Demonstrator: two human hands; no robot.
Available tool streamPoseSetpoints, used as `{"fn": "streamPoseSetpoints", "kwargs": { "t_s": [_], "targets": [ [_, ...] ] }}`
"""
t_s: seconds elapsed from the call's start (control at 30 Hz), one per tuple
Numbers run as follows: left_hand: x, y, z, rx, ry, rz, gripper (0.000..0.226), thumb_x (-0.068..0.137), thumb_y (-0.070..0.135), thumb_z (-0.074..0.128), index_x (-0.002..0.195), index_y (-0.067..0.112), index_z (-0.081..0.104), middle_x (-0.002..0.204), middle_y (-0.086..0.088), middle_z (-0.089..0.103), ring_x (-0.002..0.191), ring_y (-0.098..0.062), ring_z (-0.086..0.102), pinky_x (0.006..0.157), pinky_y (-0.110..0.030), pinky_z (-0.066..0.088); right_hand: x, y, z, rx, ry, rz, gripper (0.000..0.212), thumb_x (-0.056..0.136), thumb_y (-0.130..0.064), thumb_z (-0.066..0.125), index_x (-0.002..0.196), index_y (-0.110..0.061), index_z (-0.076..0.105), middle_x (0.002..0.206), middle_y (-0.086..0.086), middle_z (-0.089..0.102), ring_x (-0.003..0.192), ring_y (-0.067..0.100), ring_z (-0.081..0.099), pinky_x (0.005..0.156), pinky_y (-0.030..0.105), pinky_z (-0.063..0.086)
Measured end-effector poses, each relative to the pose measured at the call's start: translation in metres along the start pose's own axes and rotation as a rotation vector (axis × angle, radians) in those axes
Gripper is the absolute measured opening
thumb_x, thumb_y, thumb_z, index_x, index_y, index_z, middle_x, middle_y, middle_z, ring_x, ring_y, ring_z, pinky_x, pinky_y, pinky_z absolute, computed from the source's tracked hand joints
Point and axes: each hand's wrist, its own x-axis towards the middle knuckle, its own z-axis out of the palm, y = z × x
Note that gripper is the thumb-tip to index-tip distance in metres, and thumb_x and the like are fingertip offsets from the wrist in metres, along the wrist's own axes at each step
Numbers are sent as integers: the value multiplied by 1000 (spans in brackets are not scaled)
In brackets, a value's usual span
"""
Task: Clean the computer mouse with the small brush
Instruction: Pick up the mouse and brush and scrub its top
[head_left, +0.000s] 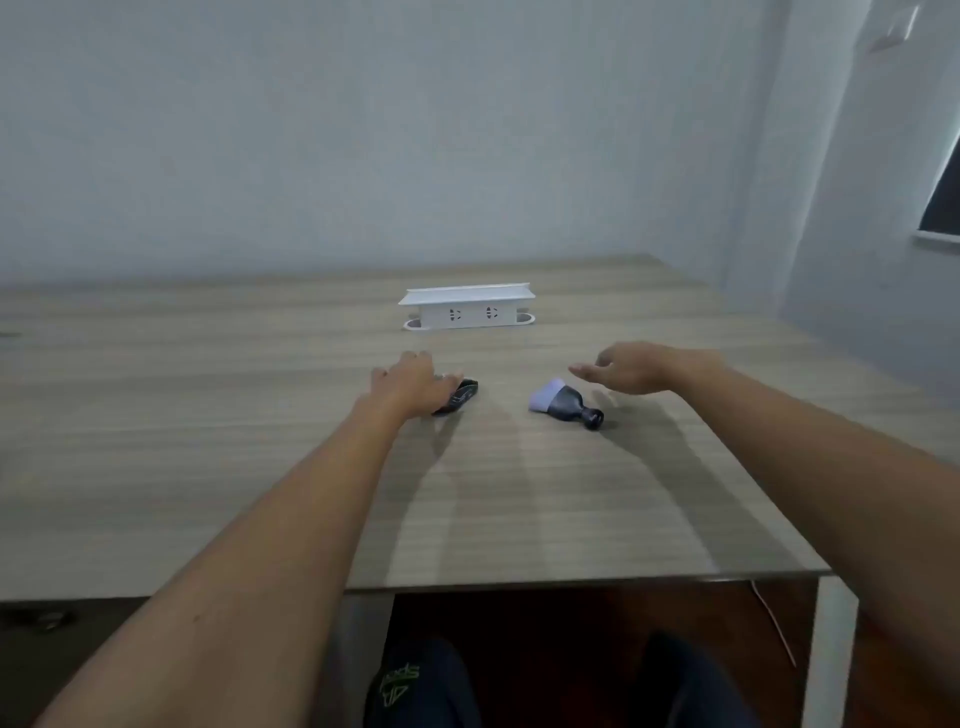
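I see both bare arms stretched over wood-grain surface (260, 415). Left hand (410, 382) lies on top of black mouse (460, 397), fingers draped over it; grip or mere touch, I cannot tell. Mouse sits on surface left of centre. Right hand (631, 369) hovers spread and empty, just above and behind small brush (566, 404), not touching. Brush lies on its side, pale bristles toward left, dark handle toward right. White socket box (467, 306) stands farther back.
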Motion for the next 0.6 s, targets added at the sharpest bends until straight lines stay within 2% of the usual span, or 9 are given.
{"fn": "streamPoseSetpoints", "kwargs": {
  "t_s": [0.07, 0.17, 0.23, 0.37, 0.5, 0.6],
  "targets": [
    [-4, -4, 4, 8, 2, 4, 57, 99, 55, 42, 129, 6, 52, 139, -14, 51, 128, -31, 49, 103, -44, 33, -4, 2, 4, 21, -21, 7, 75, 96, -69, 32, 134, -9, 57, 141, 8, 55, 129, 28, 50, 100, 39, 38],
    [-6, -15, 16, -20, 7, 12, 47, 97, 51, 49, 118, 9, 55, 132, -12, 54, 122, -31, 52, 98, -43, 35, -3, 9, 16, 34, 2, -42, 65, 89, -73, 46, 115, -17, 66, 124, 3, 64, 112, 23, 56, 93, 37, 43],
    [-6, -20, 22, -39, 10, 7, 43, 95, 52, 52, 109, 12, 55, 126, -12, 57, 116, -31, 55, 95, -42, 36, -2, 12, 21, 52, 12, -72, 58, 83, -73, 56, 106, -20, 67, 114, -3, 63, 105, 19, 56, 89, 36, 45],
    [-7, -24, 28, -78, 53, -11, 38, 93, 53, 56, 97, 15, 53, 115, -8, 58, 114, -31, 57, 93, -41, 35, -2, 16, 26, 114, 1, -98, 49, 74, -67, 72, 94, -23, 65, 92, -11, 62, 89, 12, 57, 70, 28, 40],
    [-3, -23, 34, -109, 73, -17, 43, 91, 54, 58, 106, 14, 61, 119, -8, 63, 116, -31, 58, 97, -42, 36, 2, 18, 29, 145, 4, -116, 41, 75, -55, 79, 93, -21, 63, 84, -10, 61, 78, 10, 57, 62, 24, 38],
    [-1, -21, 37, -137, 91, -9, 34, 89, 52, 62, 98, 18, 59, 116, -7, 64, 114, -30, 59, 97, -41, 36, 4, 18, 28, 168, 9, -128, 37, 78, -44, 80, 98, -16, 66, 83, -7, 66, 73, 10, 60, 61, 24, 40]
  ]
}}
